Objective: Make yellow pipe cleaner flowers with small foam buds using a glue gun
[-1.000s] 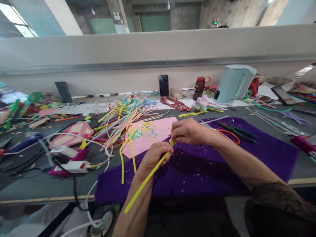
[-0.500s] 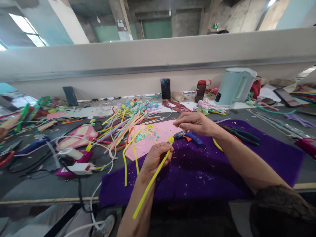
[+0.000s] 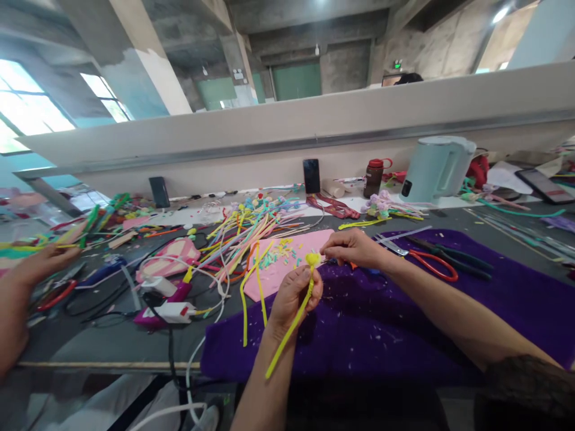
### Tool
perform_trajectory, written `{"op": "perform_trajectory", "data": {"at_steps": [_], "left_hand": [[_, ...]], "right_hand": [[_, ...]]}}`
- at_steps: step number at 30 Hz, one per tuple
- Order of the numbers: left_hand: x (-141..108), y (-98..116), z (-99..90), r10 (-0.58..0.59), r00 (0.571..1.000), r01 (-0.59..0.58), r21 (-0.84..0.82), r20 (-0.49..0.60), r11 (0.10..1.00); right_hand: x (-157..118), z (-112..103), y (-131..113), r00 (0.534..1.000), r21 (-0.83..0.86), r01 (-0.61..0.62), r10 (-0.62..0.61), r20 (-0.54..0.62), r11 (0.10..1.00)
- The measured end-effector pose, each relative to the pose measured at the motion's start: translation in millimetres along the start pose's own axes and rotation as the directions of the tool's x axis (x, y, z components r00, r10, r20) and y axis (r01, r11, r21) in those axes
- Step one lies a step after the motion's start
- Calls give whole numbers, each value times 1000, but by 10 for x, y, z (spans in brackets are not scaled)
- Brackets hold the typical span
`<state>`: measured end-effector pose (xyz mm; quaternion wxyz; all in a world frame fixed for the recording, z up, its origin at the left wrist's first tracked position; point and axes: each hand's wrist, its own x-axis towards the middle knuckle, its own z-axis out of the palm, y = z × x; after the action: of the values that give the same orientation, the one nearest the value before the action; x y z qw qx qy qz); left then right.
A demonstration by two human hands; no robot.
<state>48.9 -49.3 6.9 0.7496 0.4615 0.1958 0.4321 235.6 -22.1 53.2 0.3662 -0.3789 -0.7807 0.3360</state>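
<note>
My left hand point(image 3: 296, 290) is closed around a yellow pipe cleaner point(image 3: 287, 338), whose long tail hangs down over my wrist. At its upper end, just above my thumb, sits a small yellow bud-like head point(image 3: 313, 259). Close beside that head, my right hand point(image 3: 350, 246) has its fingertips pinched together; whatever is between them is too small to make out. Beneath the right hand, a glue gun point(image 3: 375, 272) is mostly hidden. Small cut bits point(image 3: 283, 246) of yellow and green lie on a pink sheet point(image 3: 309, 240), which overlaps the purple cloth point(image 3: 359, 323).
Red-handled scissors point(image 3: 433, 263) and dark green pliers point(image 3: 467, 260) lie right of my hand. Behind are pipe cleaners point(image 3: 251, 233), a phone point(image 3: 311, 175), a bottle point(image 3: 374, 179) and a kettle point(image 3: 438, 167). Power cables point(image 3: 171, 335) run at left, near a co-worker's hand point(image 3: 45, 266).
My right hand has come down to the yellow head, its fingers now pinched beside it. The view has shifted, and more of the co-worker's hand shows at left. Red-handled scissors are now visible.
</note>
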Motion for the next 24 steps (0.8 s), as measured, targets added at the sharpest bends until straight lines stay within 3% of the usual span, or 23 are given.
{"op": "perform_trajectory", "data": {"at_steps": [6,16,24], "left_hand": [[-8,-8,4,29,999,-28,-44,37,999],[4,0,12,53,999,-53,-52,-4,997],[9,-30,23,65,991,-58,63,-118,996]], "right_hand": [[-1,35,22,1000,10,-7,7,22,1000],[-2,71,39,999,83,-32,31,20,996],[-28,163,-20,996,201,-82,74,48,976]]}}
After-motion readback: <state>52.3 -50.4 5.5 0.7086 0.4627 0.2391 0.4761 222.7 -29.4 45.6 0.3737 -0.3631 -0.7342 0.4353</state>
